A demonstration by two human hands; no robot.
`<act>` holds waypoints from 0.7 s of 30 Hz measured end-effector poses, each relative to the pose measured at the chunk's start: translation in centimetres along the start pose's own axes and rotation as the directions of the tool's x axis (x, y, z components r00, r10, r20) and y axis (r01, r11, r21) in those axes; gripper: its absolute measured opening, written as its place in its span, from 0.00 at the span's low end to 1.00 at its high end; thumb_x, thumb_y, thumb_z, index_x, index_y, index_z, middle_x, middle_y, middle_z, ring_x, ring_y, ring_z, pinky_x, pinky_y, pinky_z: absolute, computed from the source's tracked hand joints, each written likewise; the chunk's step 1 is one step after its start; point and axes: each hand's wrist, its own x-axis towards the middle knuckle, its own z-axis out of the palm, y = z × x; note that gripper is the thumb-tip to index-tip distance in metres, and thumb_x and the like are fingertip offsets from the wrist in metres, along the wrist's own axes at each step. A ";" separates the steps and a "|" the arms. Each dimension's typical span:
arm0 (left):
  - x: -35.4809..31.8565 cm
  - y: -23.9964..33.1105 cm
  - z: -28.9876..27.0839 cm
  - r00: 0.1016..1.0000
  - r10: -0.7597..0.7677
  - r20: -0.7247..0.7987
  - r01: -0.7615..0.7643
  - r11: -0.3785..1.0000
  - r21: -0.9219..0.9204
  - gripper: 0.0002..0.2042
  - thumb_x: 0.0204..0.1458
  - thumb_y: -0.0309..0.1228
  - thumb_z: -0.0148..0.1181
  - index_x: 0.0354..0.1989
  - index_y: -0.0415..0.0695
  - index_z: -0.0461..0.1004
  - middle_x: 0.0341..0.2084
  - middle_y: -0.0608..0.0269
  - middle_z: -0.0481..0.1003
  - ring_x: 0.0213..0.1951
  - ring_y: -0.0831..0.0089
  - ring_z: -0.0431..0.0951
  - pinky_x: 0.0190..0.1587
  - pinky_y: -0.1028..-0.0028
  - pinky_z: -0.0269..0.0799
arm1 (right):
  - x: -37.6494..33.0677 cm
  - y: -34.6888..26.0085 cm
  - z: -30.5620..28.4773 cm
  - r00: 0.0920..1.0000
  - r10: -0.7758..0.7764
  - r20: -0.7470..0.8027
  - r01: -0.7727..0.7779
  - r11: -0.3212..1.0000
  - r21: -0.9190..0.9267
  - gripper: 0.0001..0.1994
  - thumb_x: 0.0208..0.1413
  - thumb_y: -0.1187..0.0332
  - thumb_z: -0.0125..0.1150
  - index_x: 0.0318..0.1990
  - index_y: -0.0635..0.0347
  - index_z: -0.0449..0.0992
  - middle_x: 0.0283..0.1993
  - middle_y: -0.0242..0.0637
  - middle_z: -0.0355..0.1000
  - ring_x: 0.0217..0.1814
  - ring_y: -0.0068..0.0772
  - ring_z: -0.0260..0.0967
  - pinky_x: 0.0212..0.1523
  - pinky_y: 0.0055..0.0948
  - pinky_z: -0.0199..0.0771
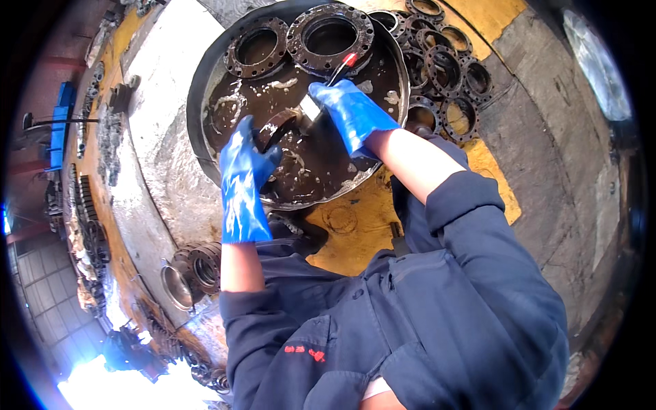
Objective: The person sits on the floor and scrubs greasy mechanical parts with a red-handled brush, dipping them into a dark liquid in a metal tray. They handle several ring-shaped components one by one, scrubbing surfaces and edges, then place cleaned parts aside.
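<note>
Leaning over a round metal basin [205,82] of dark oily liquid, the person worked in blue gloves. The left hand [242,174] closed its grip on a dark ring-shaped part [273,126], tilted on edge just above the liquid. The right hand [352,113] gripped a brush [321,92], its long axis running up-right toward the red handle tip, bristles touching the part. Beyond, two large flanged rings [331,37] lay against the far rim; more rings [451,75] were stacked outside, right.

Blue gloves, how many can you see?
2. The left glove grips a dark metal part over the basin of dirty liquid. The right glove holds a brush against that part. None seem hidden.
</note>
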 end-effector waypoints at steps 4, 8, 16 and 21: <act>5.9 7.2 1.1 0.962 0.032 0.272 -0.169 0.851 0.497 0.29 0.45 0.32 0.73 0.61 0.47 0.79 0.53 0.41 0.81 0.57 0.47 0.82 0.60 0.58 0.79 | 2.0 1.9 1.3 0.988 0.101 -0.120 -0.112 0.990 -0.091 0.27 0.61 0.49 0.62 0.52 0.68 0.82 0.47 0.60 0.83 0.54 0.56 0.82 0.56 0.42 0.78; 10.0 6.7 5.9 0.919 0.098 0.382 -0.313 0.769 0.557 0.13 0.44 0.35 0.69 0.37 0.43 0.87 0.40 0.40 0.83 0.45 0.42 0.85 0.48 0.54 0.81 | 2.2 0.9 2.2 0.990 0.137 -0.017 -0.132 0.906 -0.402 0.25 0.62 0.48 0.62 0.60 0.53 0.82 0.60 0.50 0.80 0.64 0.54 0.78 0.66 0.47 0.76; 10.5 5.1 4.7 0.886 0.072 0.458 -0.299 0.844 0.446 0.17 0.46 0.39 0.71 0.40 0.42 0.86 0.41 0.41 0.83 0.47 0.45 0.84 0.49 0.57 0.79 | 3.1 -1.5 -2.1 0.988 0.152 -0.008 -0.148 0.948 -0.283 0.23 0.58 0.52 0.63 0.56 0.54 0.83 0.56 0.52 0.82 0.62 0.54 0.79 0.63 0.45 0.79; 4.6 3.4 -0.9 0.908 -0.016 0.420 0.088 0.985 -0.151 0.26 0.46 0.23 0.74 0.57 0.35 0.79 0.44 0.51 0.85 0.44 0.62 0.86 0.48 0.66 0.80 | 2.5 -5.3 -3.7 0.992 0.075 -0.104 -0.096 0.972 -0.215 0.23 0.57 0.49 0.63 0.49 0.58 0.86 0.46 0.52 0.84 0.53 0.52 0.82 0.58 0.41 0.79</act>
